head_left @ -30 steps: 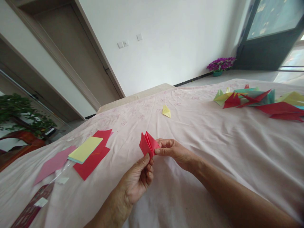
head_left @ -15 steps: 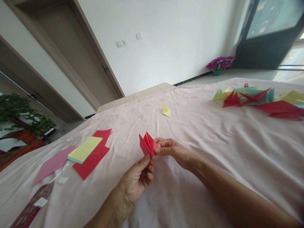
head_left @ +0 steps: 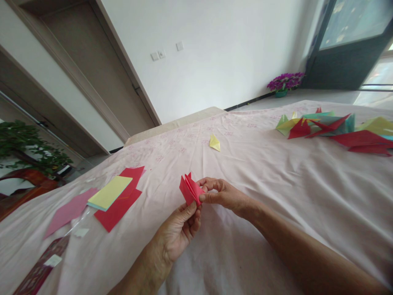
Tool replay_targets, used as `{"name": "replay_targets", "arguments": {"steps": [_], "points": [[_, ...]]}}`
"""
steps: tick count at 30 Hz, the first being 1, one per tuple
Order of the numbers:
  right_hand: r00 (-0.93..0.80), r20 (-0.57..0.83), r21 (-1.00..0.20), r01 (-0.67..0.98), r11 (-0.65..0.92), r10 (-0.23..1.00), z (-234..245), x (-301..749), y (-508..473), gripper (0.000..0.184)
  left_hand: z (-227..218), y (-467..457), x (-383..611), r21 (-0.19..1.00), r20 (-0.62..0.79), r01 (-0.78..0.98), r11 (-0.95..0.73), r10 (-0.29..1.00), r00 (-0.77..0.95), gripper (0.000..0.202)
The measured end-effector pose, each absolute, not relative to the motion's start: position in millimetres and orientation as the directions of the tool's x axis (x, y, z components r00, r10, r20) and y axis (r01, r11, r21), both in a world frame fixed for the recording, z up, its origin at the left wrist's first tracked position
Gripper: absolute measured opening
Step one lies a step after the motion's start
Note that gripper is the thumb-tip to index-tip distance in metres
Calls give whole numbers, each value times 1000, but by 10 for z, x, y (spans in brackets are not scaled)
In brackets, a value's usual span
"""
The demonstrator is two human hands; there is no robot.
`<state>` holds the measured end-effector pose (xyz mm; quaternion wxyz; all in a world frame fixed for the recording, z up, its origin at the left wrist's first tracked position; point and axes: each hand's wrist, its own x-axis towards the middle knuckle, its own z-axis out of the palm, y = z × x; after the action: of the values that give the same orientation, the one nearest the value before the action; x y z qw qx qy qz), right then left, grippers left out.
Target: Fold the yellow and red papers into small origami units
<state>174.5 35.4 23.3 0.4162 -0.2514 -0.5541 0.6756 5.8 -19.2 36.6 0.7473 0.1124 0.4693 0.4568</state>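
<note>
A small folded red paper piece with several flaps is held upright over a pale pink bedsheet. My left hand pinches its lower edge from below, fingers curled closed. My right hand pinches its right side between thumb and fingers. Both forearms reach in from the bottom of the view.
A stack of flat paper sheets, yellow over red with a pink sheet beside it, lies at the left. A small folded yellow piece sits farther back. A pile of folded red, green and yellow shapes lies at the far right. A dark packet lies at the lower left.
The red piece's flaps have closed together a little and it sits slightly lower. My left thumb has moved up against it. My right fingers shifted slightly.
</note>
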Motion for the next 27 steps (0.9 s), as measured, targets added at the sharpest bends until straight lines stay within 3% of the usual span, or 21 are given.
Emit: {"name": "replay_targets", "arguments": {"steps": [9,21,24,27], "points": [[-544,146,-956,-292,-23,826,173,1731,361,26,329,-161,39,589,-617,-576,566,776,131,4],[-529,41,-959,-258,-114,847,147,1682,337,38,263,-156,-2,621,-549,-549,560,810,207,10],[-365,100,-991,-121,60,925,164,1667,327,40,245,-163,-5,655,-504,-540,528,838,207,16],[-141,362,-911,156,382,921,200,1657,268,26,230,-166,6,687,-478,-537,490,861,175,22]]}}
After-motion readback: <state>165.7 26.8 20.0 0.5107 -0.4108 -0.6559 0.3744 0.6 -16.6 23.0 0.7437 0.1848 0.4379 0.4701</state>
